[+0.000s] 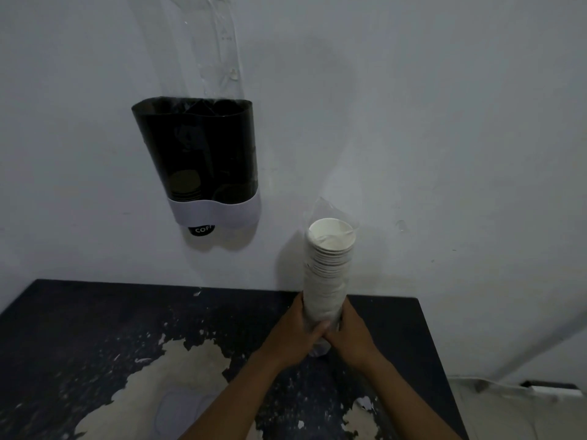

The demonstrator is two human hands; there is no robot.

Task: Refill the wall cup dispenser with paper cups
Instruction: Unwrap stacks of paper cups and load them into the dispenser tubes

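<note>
While both hands (324, 335) grip it, cup stack (328, 265) stands clear of dispenser (198, 154).

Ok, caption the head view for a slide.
Both hands, left and right, grip a sleeved paper cup stack beside the wall dispenser.

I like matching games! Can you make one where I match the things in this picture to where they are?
Things:
1. cup dispenser
2. stack of paper cups
3. table
4. black cup

Places:
A. held upright in both hands
B. peeking out under the dispenser
C. mounted on the wall
D. below, with peeling paint

Pairs: 1-C, 2-A, 3-D, 4-B
</note>
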